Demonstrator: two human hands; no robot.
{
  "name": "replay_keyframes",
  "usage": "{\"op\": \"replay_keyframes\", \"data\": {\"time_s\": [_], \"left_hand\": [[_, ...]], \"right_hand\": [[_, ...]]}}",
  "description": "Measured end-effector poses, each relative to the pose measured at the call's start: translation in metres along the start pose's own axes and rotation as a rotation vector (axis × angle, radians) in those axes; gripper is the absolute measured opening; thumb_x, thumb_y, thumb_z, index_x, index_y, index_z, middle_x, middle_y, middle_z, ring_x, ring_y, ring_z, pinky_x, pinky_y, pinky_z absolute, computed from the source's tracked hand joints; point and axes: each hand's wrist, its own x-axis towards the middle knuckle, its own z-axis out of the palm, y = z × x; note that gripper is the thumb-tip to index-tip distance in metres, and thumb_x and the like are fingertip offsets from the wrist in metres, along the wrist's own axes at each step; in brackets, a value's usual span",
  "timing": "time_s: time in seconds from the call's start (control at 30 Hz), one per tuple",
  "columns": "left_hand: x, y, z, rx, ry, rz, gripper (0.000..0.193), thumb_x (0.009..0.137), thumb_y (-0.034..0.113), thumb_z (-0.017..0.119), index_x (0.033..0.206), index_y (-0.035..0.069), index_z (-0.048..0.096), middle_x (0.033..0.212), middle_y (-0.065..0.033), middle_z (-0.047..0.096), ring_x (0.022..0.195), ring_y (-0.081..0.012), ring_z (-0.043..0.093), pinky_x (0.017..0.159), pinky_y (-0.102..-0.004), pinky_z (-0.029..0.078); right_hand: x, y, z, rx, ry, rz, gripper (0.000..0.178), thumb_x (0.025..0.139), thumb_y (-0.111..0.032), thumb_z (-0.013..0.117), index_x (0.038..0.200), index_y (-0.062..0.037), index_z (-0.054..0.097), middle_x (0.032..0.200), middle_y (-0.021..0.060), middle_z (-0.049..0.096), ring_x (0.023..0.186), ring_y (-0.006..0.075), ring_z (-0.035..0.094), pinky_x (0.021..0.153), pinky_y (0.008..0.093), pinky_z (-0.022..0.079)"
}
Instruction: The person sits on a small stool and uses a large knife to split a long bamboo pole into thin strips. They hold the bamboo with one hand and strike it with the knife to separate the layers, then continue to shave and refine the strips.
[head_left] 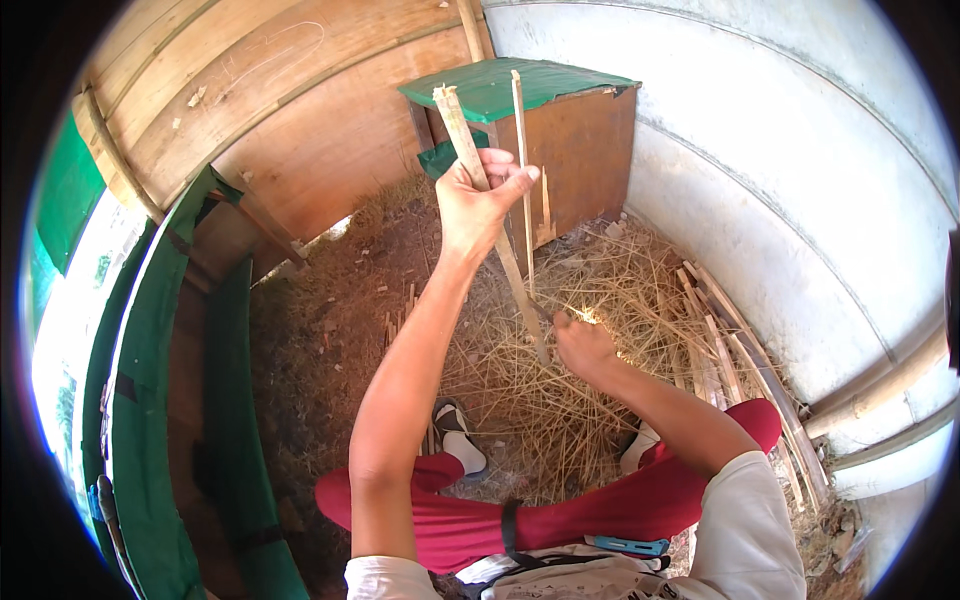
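Observation:
A long, pale bamboo strip [515, 285] stands tilted in front of me, its rough top end leaning left. My left hand [478, 205] is closed around its upper part, thumb toward the right. Beside it rises a thinner bamboo sliver [520, 130], passing close to the left thumb; the two meet low down, near my right hand [585, 345]. That hand is closed on a knife, whose short dark blade [541, 312] shows at the strips. The fist hides the knife's handle.
Thin shavings [540, 410] litter the ground between my feet. Several bamboo pieces [745, 360] lie along the white wall [780, 190] at right. Ahead stands a wooden box [570, 150] with a green cover; a green-covered bench [235, 420] runs along the left.

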Motion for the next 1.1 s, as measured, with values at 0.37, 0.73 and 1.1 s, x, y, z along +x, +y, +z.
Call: {"op": "replay_keyframes", "data": {"time_s": [0.37, 0.73, 1.1], "left_hand": [[0.007, -0.017, 0.009, 0.087, 0.094, 0.050, 0.020, 0.080, 0.009, 0.082, 0.084, 0.003, 0.063, 0.071, 0.0018, 0.063, 0.062, -0.0031, 0.052, 0.057, -0.0205, 0.041], [0.018, -0.023, 0.027, 0.052, 0.110, 0.065, 0.018, 0.083, 0.012, 0.079, 0.084, 0.001, 0.066, 0.071, 0.0032, 0.061, 0.061, -0.0029, 0.047, 0.055, -0.0219, 0.040], [0.011, -0.024, 0.026, 0.130, 0.146, 0.080, 0.016, 0.083, 0.006, 0.076, 0.079, 0.000, 0.062, 0.068, 0.0022, 0.059, 0.058, -0.0024, 0.048, 0.051, -0.0216, 0.040]], "right_hand": [[0.002, -0.001, -0.014, -0.287, 0.029, -0.147, 0.032, 0.083, -0.009, 0.060, 0.107, 0.0105, 0.055, 0.071, 0.0170, 0.069, 0.059, 0.0280, 0.069, 0.060, 0.0398, 0.059], [-0.009, 0.000, -0.036, 0.171, 0.300, 0.006, 0.027, 0.099, -0.016, 0.050, 0.098, 0.0084, 0.063, 0.063, 0.0205, 0.064, 0.050, 0.0305, 0.065, 0.043, 0.0404, 0.053], [-0.006, -0.017, -0.033, 0.247, 0.668, -0.035, 0.027, 0.102, -0.018, 0.046, 0.090, 0.0021, 0.061, 0.046, 0.0075, 0.053, 0.035, 0.0207, 0.052, 0.034, 0.0342, 0.043]]}}
